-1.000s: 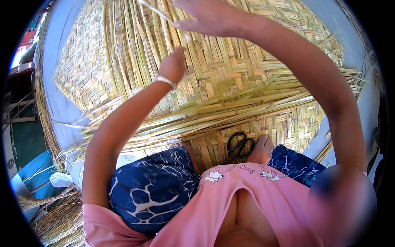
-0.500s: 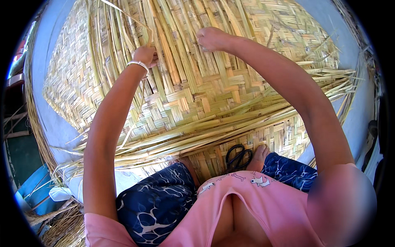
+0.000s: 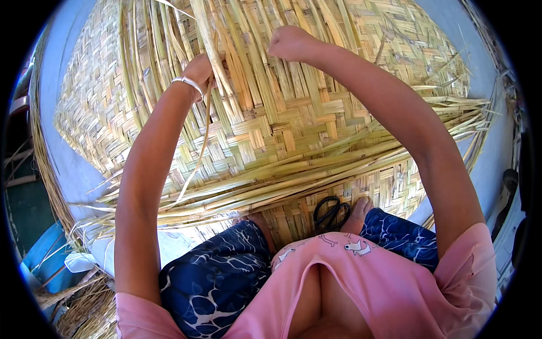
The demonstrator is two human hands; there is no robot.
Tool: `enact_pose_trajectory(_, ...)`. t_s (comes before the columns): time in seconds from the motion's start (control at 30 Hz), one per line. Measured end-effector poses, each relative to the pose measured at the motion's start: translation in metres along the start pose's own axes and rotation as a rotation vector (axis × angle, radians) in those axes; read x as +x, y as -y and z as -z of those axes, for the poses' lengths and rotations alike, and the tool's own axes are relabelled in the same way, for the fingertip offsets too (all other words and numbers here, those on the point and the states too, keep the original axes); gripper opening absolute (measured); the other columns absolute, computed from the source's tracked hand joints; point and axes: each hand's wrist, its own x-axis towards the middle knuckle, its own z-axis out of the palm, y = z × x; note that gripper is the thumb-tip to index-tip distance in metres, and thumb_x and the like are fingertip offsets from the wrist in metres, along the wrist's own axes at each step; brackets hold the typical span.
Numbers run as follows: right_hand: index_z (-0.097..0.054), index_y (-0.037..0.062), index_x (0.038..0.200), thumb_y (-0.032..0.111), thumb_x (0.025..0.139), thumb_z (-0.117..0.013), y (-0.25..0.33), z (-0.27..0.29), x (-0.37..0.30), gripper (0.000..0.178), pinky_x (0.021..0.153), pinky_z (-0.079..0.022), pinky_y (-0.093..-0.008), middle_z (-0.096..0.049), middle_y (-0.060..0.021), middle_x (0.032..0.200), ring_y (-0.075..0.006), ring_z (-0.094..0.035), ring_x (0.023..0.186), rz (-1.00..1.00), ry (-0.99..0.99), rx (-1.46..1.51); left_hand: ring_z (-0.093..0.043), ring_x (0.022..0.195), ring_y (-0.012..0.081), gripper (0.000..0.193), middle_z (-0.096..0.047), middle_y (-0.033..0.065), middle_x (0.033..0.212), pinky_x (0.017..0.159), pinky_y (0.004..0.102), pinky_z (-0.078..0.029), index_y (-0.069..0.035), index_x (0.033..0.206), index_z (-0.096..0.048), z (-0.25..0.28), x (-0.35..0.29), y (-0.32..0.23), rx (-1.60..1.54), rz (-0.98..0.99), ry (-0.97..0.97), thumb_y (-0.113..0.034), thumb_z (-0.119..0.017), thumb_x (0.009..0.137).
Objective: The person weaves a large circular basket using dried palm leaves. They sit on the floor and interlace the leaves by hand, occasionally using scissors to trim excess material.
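Note:
A large mat of woven flat reed strips point(image 3: 248, 141) lies in front of me, with long loose strips running away from me over its far half. My left hand point(image 3: 200, 69), with a white bangle at the wrist, is closed around a pale reed strip point(image 3: 204, 28) that rises off the weave; its fingertips are partly hidden. From beneath this hand a thin strip point(image 3: 204, 133) trails back towards me. My right hand point(image 3: 291, 44) is closed low over the lengthwise strips, to the right of the left hand. What its fingers grip is hidden.
Crosswise reed strips point(image 3: 271, 189) lie in a band over the mat's near part. Black-handled scissors point(image 3: 332, 213) rest by my bare foot point(image 3: 358, 214). A blue container point(image 3: 48, 254) and a heap of dry strips point(image 3: 90, 308) are at lower left.
My left hand has moved slightly away from me, and a pale strip now stands raised across it. The right hand has shifted a little farther away, still closed.

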Motion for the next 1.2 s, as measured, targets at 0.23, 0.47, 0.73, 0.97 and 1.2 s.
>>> enact_pose_trajectory(0.23,-0.064,-0.0029,0.084,0.009,0.075,-0.05,0.001,0.0,-0.004,0.02,0.078,-0.049,-0.0431,-0.065,-0.0204,0.089,-0.0347,-0.063,0.084,-0.004,-0.217,-0.23,-0.062,0.082,0.0171,0.028,-0.062,0.0084,0.091,0.072,0.0288,-0.053,-0.001,0.106,-0.055,-0.01,-0.04,-0.01,-0.247,-0.113,0.274,-0.026,-0.048,0.094)
enact_pose_trajectory(0.47,-0.058,-0.0033,0.086,0.022,0.082,-0.056,0.004,0.011,0.009,0.026,0.059,-0.049,-0.0379,-0.062,-0.0153,0.082,-0.0249,-0.063,0.067,-0.202,0.016,0.067,-0.06,0.072,0.0152,0.033,-0.061,0.0055,0.083,0.062,0.0269,-0.05,-0.001,0.106,-0.055,-0.008,-0.046,-0.01,-0.299,-0.092,0.224,-0.031,-0.046,0.095)
enact_pose_trajectory(0.73,-0.062,-0.0034,0.088,0.017,0.081,-0.054,-0.012,0.009,0.026,0.023,0.058,-0.05,-0.0353,-0.064,-0.0173,0.077,-0.021,-0.063,0.065,-0.233,0.052,0.229,-0.063,0.079,0.0155,0.03,-0.063,0.006,0.088,0.07,0.0283,-0.054,-0.001,0.107,-0.055,0.01,-0.031,0.004,-0.271,-0.082,0.246,-0.027,-0.044,0.096)
enact_pose_trajectory(0.97,-0.062,-0.0039,0.092,0.006,0.076,-0.048,0.026,0.013,0.005,0.024,0.069,-0.05,-0.0367,-0.064,-0.0186,0.079,-0.0257,-0.064,0.073,-0.15,0.055,-0.207,-0.063,0.081,0.0154,0.033,-0.063,0.0065,0.093,0.071,0.0278,-0.054,-0.002,0.113,-0.053,0.002,-0.052,-0.008,-0.271,-0.124,0.347,-0.028,-0.041,0.096)
enact_pose_trajectory(1.2,-0.058,-0.0044,0.093,0.021,0.072,-0.058,-0.014,0.003,0.016,0.033,0.071,-0.049,-0.0374,-0.063,-0.0162,0.097,-0.0241,-0.062,0.083,-0.062,-0.057,0.419,-0.06,0.089,0.0172,0.036,-0.061,0.0098,0.103,0.074,0.0286,-0.048,-0.001,0.118,-0.051,0.001,-0.05,-0.004,-0.312,-0.135,0.239,-0.027,-0.04,0.095)
